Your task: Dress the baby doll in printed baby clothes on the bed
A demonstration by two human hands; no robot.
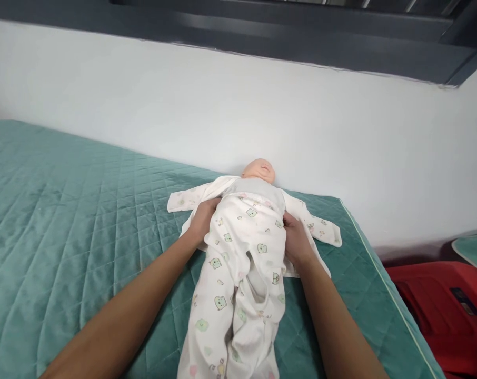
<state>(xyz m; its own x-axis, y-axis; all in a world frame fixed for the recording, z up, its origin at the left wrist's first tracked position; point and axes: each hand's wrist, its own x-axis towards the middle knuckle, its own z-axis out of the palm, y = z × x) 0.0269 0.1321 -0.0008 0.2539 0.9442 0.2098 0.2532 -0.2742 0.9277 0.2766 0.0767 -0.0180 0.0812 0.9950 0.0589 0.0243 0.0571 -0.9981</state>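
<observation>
A baby doll point(259, 169) lies on its back, its head towards the wall. White printed baby pants point(244, 252) cover its legs and lower body, with an opening at the crotch. A white jacket point(187, 199) lies spread open beneath it, sleeves out to both sides, and a grey-white torso point(254, 186) shows above the waistband. At the left side of the waist, my left hand point(205, 218) is closed on the pants' edge. My right hand point(296, 238) grips the pants at the opposite side. The fingertips of both hands are mostly hidden by cloth.
Under the doll is a green quilted bed cover point(84, 237), its piped edge running along the right. A white wall point(207, 105) rises behind, below a dark frame point(238, 31). Red plastic furniture point(439, 310) stands beyond the right edge.
</observation>
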